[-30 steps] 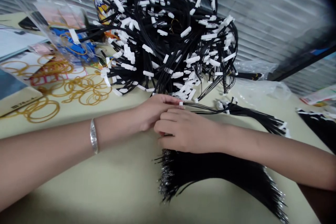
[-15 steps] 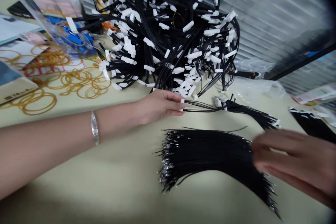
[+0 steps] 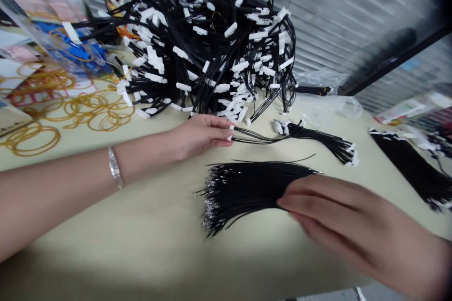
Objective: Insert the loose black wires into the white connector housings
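Note:
My left hand (image 3: 208, 136) pinches a small white plug connector (image 3: 230, 133) between thumb and fingers. Thin black wires (image 3: 259, 139) run from that connector to the right, towards a small bunch of finished black leads (image 3: 318, 138) with white connectors at its ends. Below lies a thick bundle of loose black wires (image 3: 247, 183), their silvery terminals (image 3: 211, 200) fanned out on the left. Over the right part of this bundle is my right hand (image 3: 339, 216), its fingers closed together at the wires. Whatever is between those fingertips is hidden.
A tall heap of black cables (image 3: 208, 33) with white connectors stands at the back. Yellow rubber bands (image 3: 95, 110) and a clear bag of blue parts (image 3: 70, 47) lie on the left. Another black wire bundle (image 3: 409, 164) lies far right, near clear plastic bags (image 3: 328, 103).
My right hand has moved left and now covers the right part of the loose wire bundle. My left hand keeps hold of the connector. The whole view has shifted a little.

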`<state>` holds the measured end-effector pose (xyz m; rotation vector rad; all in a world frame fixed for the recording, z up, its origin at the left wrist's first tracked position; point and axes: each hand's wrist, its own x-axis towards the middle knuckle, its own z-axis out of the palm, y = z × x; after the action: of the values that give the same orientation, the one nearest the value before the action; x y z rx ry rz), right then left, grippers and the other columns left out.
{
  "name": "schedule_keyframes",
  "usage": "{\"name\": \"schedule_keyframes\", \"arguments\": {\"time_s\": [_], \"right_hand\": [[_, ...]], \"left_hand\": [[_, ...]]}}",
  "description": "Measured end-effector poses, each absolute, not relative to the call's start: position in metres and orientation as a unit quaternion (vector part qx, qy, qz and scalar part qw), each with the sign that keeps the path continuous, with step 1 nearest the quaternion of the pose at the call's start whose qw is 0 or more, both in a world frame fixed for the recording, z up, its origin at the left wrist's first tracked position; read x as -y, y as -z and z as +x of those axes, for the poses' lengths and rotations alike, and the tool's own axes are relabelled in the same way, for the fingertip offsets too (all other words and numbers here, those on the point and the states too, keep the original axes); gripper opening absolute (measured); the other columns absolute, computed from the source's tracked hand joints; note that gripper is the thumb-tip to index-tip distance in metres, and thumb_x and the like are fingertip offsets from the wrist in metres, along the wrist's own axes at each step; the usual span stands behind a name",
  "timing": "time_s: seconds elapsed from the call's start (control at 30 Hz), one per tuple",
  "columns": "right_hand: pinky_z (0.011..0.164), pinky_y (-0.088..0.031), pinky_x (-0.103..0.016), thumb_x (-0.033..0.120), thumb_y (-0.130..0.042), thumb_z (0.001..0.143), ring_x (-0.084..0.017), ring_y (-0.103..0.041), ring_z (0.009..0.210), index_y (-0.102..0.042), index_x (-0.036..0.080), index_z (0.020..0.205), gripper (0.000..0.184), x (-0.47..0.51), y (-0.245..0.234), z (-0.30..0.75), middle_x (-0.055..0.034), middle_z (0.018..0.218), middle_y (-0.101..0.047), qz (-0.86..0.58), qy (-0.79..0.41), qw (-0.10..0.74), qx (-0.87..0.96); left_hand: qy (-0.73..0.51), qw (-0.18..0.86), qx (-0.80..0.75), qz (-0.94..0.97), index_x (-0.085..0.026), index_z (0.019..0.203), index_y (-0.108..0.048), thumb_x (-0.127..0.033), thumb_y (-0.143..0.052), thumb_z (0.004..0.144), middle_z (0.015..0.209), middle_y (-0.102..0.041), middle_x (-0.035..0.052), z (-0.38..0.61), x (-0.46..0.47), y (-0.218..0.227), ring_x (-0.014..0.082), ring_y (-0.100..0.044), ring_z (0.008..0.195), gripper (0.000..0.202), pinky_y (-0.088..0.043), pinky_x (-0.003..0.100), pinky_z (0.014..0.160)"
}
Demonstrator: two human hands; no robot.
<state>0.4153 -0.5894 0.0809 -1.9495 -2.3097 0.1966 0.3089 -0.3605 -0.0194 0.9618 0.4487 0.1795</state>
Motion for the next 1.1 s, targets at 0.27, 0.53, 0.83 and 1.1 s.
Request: {"name": "schedule_keyframes", "arguments": {"time_s": [0.27,0.53,0.83,1.1], "right_hand": [[0.067,-0.045,-0.025,0.024,-0.043,0.09,-0.011,-0.053,0.077,-0.064,0.018,0.098,0.023,0.538,-0.039,0.39,-0.0048,0.092,-0.054,-0.622,-0.191,0.038,0.758],[0.07,-0.041,-0.021,0.023,-0.054,0.084,-0.008,-0.051,0.078,-0.063,0.017,0.09,0.012,0.53,-0.033,0.385,-0.0018,0.091,-0.054,-0.667,-0.241,0.043,0.704],[0.065,-0.037,-0.021,0.025,-0.051,0.085,-0.007,-0.048,0.074,-0.058,0.017,0.082,0.012,0.518,-0.049,0.386,0.0002,0.085,-0.056,-0.691,-0.332,0.032,0.641],[0.064,-0.04,-0.021,0.035,-0.051,0.084,-0.009,-0.055,0.074,-0.059,0.018,0.096,0.021,0.517,-0.058,0.395,0.0005,0.088,-0.064,-0.72,-0.435,0.112,0.529]], "left_hand": [[-0.088,0.858,-0.21,0.46,-0.008,0.086,-0.064,-0.006,-0.066,0.069,0.088,-0.062,0.0038,0.306,0.36,0.018,0.0087,-0.06,0.079,0.017,-0.051,0.026,0.083],[-0.092,0.862,-0.194,0.46,-0.008,0.086,-0.064,-0.008,-0.067,0.068,0.084,-0.062,0.0029,0.306,0.36,0.021,0.0097,-0.06,0.079,0.018,-0.05,0.029,0.084],[-0.085,0.859,-0.197,0.464,-0.009,0.085,-0.064,-0.008,-0.067,0.067,0.085,-0.061,0.0034,0.306,0.361,0.02,0.009,-0.059,0.078,0.018,-0.05,0.027,0.083],[-0.088,0.861,-0.205,0.458,-0.008,0.083,-0.062,-0.005,-0.066,0.067,0.082,-0.061,0.0034,0.305,0.362,0.017,0.0083,-0.059,0.074,0.017,-0.05,0.025,0.078]]}}
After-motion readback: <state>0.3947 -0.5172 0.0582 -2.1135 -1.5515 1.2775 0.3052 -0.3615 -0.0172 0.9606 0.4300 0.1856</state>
